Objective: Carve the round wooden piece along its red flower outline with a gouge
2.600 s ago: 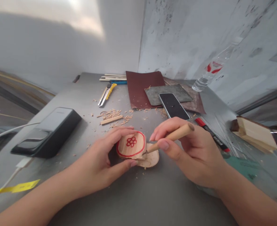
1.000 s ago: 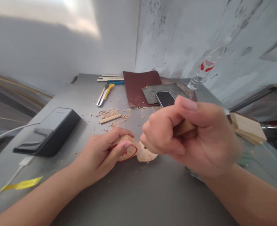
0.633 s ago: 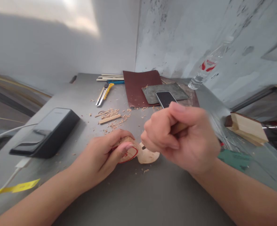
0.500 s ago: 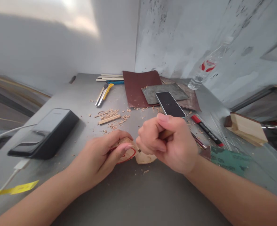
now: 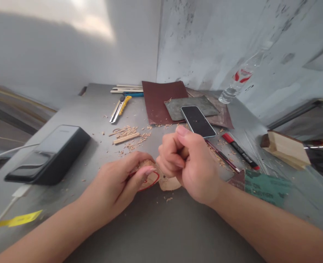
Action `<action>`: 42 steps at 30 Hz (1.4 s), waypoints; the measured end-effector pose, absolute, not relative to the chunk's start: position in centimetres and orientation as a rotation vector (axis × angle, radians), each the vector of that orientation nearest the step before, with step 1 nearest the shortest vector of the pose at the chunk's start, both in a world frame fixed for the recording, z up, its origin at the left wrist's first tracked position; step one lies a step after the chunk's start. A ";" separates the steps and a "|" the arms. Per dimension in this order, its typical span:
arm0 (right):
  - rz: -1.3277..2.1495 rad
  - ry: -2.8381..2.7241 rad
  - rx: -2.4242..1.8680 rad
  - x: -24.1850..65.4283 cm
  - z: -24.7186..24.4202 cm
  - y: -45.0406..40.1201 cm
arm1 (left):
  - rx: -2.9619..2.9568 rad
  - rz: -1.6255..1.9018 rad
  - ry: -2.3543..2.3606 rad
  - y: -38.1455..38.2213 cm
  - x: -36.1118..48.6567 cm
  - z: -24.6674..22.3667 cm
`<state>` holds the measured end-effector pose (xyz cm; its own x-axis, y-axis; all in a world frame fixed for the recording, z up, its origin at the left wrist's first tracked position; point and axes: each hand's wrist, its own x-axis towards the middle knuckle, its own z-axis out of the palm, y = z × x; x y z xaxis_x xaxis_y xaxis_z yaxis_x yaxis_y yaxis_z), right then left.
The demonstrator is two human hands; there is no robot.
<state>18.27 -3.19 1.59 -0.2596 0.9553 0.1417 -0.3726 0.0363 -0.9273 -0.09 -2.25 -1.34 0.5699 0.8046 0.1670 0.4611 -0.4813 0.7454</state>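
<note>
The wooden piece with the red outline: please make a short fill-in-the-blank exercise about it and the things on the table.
1. The left hand holds down the wooden piece, whose outline is drawn in ____.
2. The right hand is closed into a ____ beside the wooden piece.
3. The utility knife has a ____ handle.
4. The phone lies with its dark screen facing ____.

Missing words: red; fist; yellow; up
</note>
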 end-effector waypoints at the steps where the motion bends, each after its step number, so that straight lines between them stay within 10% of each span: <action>1: 1.528 -1.137 -0.699 18.5 1.7 -3.0 | 2.119 0.665 1.009 -2.2 -0.1 -1.5; 22: 1.482 -1.366 -0.915 21.0 3.6 -2.3 | 1.779 0.748 1.190 -1.8 -0.2 -2.4; 31: 0.827 -2.556 -1.661 24.4 5.3 -3.4 | 1.201 0.953 1.242 -0.7 -0.5 -1.3; 42: 0.087 -2.776 -1.498 21.7 4.2 -3.6 | 0.978 1.189 1.220 -0.3 -0.8 -0.3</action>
